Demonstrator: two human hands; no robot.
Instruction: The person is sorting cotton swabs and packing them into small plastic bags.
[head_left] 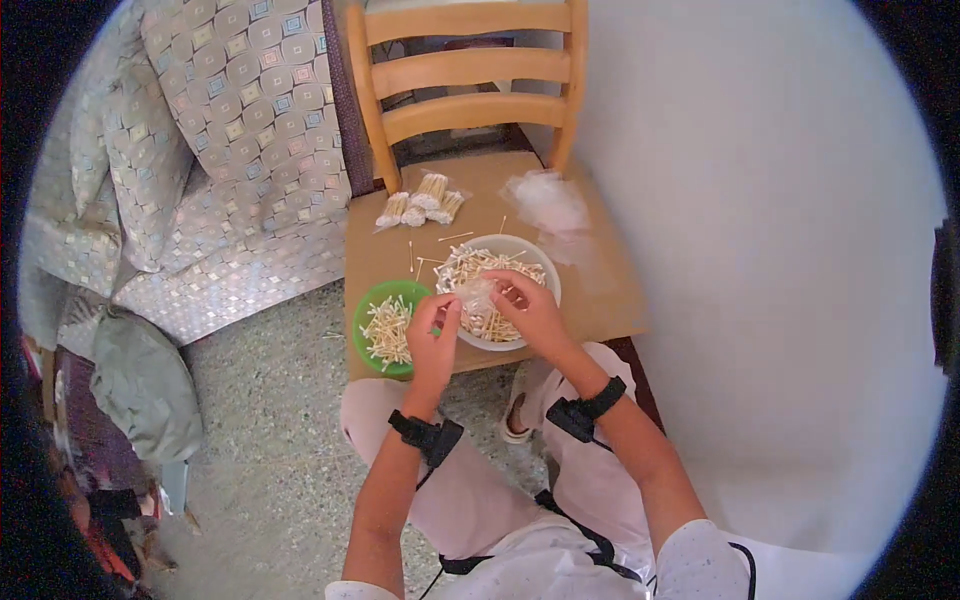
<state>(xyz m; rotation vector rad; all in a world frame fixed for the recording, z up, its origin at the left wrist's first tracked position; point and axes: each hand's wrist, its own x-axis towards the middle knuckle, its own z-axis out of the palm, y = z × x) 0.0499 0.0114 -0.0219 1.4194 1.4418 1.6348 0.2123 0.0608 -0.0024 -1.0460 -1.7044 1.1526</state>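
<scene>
Clock directions are read from the white bowl [556, 300], with the chair back [470, 68] at 12 o'clock. The white bowl is heaped with cotton swabs [470, 260] lying at many angles. Beside it, between 8 and 9 o'clock, the smaller green bowl [362, 345] holds more, also jumbled. Near 11 o'clock lies a cluster of clear packets filled with swabs [428, 200]; the topmost bundle runs roughly from 7 to 1 o'clock. At 1 o'clock a loose pile of flat clear plastic bags [548, 204] rests on the brown seat [600, 290].

A crumpled clear bag [475, 296] is over the white bowl, between the two hands; its long axis and the direction of its mouth cannot be told. The left hand [433, 338], at 8 o'clock, pinches its near edge between thumb and forefinger. The right hand [535, 315], at 4 o'clock, has thumb and forefinger slightly apart at the film; how firmly they grip it cannot be told. Hands and film cover part of the heap.

Stray swabs lie between 10 and 12 o'clock: one [410, 256] points toward 12, another [455, 237] nearly along 9 to 3. Patterned cushions [245, 90] stand toward 10 o'clock, a pale wall [760, 250] toward 3.
</scene>
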